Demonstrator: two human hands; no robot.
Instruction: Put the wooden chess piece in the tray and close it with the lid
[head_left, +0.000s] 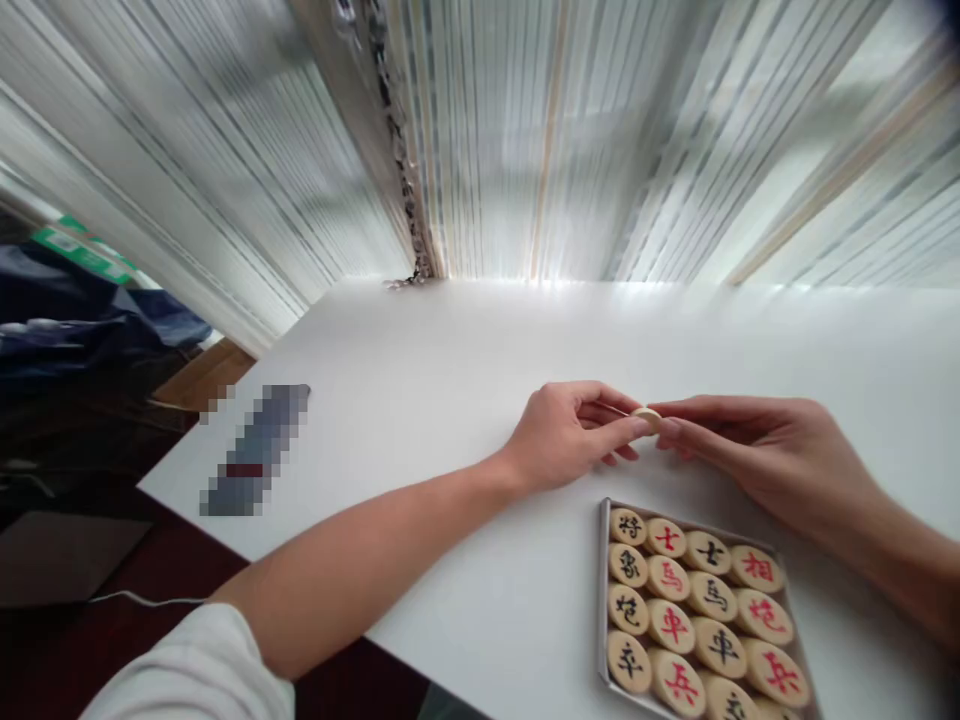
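My left hand (574,432) and my right hand (757,448) meet above the white table (450,380), both pinching one round wooden chess piece (646,413) between their fingertips. The piece is pale and seen nearly edge-on, so its mark does not show. Just in front of the hands lies a shallow metal tray (602,580) filled with several round wooden pieces (694,610) bearing red or black characters, laid flat in rows.
A pixelated dark flat object (255,450) lies near the table's left edge. White striped curtains (525,140) hang behind the table. Dark bags (82,330) and a dark floor lie to the left, beyond the table's edge.
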